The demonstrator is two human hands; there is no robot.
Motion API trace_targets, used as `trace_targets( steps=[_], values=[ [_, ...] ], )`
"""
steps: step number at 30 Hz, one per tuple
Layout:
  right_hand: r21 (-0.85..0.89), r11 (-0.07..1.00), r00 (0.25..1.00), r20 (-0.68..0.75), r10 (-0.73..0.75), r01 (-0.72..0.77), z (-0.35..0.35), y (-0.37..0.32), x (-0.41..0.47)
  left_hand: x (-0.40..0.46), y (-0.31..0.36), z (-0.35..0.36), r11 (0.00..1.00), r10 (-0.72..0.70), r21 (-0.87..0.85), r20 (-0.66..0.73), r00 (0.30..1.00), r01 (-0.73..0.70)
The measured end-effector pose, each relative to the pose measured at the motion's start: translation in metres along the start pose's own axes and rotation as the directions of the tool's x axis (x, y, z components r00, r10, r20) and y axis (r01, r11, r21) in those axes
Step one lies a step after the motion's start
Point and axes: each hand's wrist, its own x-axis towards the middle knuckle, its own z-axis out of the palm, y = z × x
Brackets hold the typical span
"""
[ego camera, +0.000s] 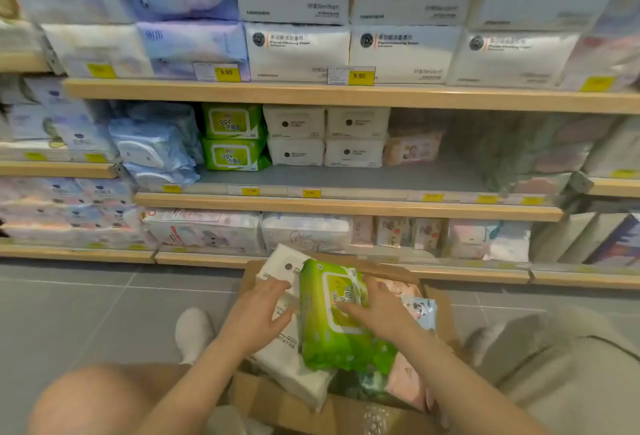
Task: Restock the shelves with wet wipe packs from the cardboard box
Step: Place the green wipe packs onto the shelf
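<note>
A cardboard box (294,403) sits on the floor between my knees, full of wet wipe packs. On top lies a green pack (332,334), tilted on edge. My right hand (381,313) rests flat on its label, fingers spread. My left hand (259,317) presses the green pack's left side, over white packs (284,365). Pink packs (405,382) and a light blue pack (424,313) lie at the box's right. On the middle shelf (346,204) stand two matching green packs (233,137), stacked.
White packs (325,137) and a pink pack (412,149) stand at the back of the middle shelf, with bare grey shelf surface (329,176) in front. Blue packs (156,147) lean at its left. Shelves above and below are full. Grey tiled floor (86,313) lies left.
</note>
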Motion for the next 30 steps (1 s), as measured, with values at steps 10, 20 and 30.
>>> trace_targets(
  steps=[10, 20, 30],
  values=[
    [0.104, 0.922, 0.926, 0.113, 0.361, -0.372, 0.052, -0.037, 0.044, 0.012, -0.037, 0.021, 1.000, -0.009, -0.015, 0.001, 1.000, 0.009],
    [0.079, 0.983, 0.976, -0.129, 0.175, -0.165, -0.076, -0.010, 0.029, 0.056, 0.011, 0.029, 0.985, 0.172, -0.022, 0.055, 0.984, -0.171],
    [0.028, 0.948, 0.916, -0.253, 0.312, -0.316, -0.111, 0.090, 0.001, 0.110, 0.068, 0.116, 0.786, 0.463, 0.187, 0.452, 0.763, -0.588]
  ],
)
